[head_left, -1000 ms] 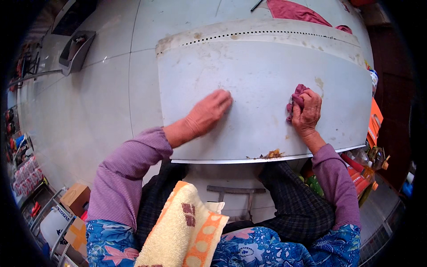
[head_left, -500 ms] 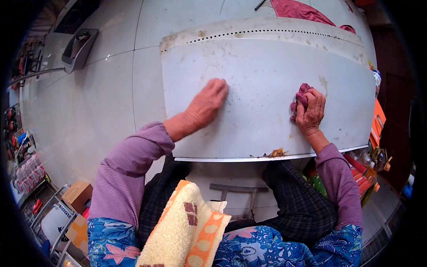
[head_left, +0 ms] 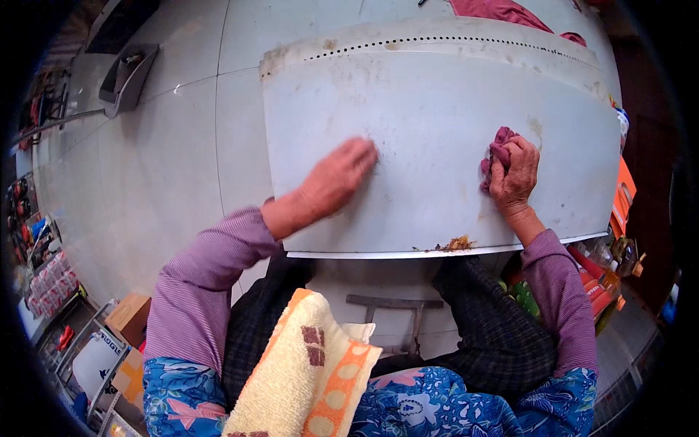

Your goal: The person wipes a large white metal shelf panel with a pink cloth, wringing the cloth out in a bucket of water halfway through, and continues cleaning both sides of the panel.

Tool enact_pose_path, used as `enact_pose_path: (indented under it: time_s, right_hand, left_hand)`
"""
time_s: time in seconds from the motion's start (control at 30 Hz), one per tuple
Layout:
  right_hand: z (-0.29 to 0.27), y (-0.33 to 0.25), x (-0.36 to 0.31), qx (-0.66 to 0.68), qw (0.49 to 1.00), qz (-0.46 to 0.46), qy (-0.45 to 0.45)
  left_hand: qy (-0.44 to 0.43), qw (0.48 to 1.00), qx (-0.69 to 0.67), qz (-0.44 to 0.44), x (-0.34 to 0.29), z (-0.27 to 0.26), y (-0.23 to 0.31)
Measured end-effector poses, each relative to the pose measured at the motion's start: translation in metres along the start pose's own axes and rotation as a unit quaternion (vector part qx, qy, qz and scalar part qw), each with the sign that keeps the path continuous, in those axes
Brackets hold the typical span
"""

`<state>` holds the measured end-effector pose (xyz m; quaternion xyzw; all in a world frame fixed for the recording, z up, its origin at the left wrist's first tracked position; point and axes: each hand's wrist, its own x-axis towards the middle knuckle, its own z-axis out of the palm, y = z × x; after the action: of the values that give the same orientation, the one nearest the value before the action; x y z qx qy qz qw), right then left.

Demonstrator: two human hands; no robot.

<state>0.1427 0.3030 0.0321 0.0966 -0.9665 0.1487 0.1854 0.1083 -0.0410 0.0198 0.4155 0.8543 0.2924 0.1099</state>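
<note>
One dustpan (head_left: 131, 84) at ten o'clock; one white panel (head_left: 429, 146) at one-thirty, one debris clump (head_left: 456, 244) on its six-o'clock edge; right hand (head_left: 515, 171) clamps one maroon cloth (head_left: 499, 148); left hand (head_left: 331, 178) blurred, we can't tell.

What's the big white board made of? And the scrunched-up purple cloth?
The white board looks like painted sheet metal, smooth and slightly shiny, with a thin edge and a row of holes; plastic is possible. The purple cloth seems soft, matte fabric: it bunches into folds.

Cloth (head_left: 495, 155) in the right hand (head_left: 517, 171), over the panel (head_left: 437, 102) — debris (head_left: 457, 245) along the near edge, dustpan (head_left: 138, 81) off left.
</note>
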Motion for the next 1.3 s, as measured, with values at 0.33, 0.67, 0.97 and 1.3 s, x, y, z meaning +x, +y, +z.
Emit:
enact_pose_path:
  time_s: [0.33,0.67,0.97,1.3]
  right_hand:
    - [0.001,0.004,-0.004,0.001,1.0,0.004,0.0]
    - [0.0,0.001,0.0,0.002,1.0,-0.001,0.007]
    - [0.002,0.005,-0.002,0.001,1.0,-0.002,0.001]
    - [-0.001,0.005,-0.002,0.005,1.0,0.008,0.001]
  left_hand:
    - [0.041,0.557,-0.75,-0.354,0.018,-0.026,0.013]
    - [0.062,0.343,-0.897,-0.272,0.018,-0.037,0.016]
    - [0.052,0.557,-0.741,-0.371,0.017,-0.032,0.022]
    - [0.06,0.527,-0.753,-0.39,0.023,-0.035,0.028]
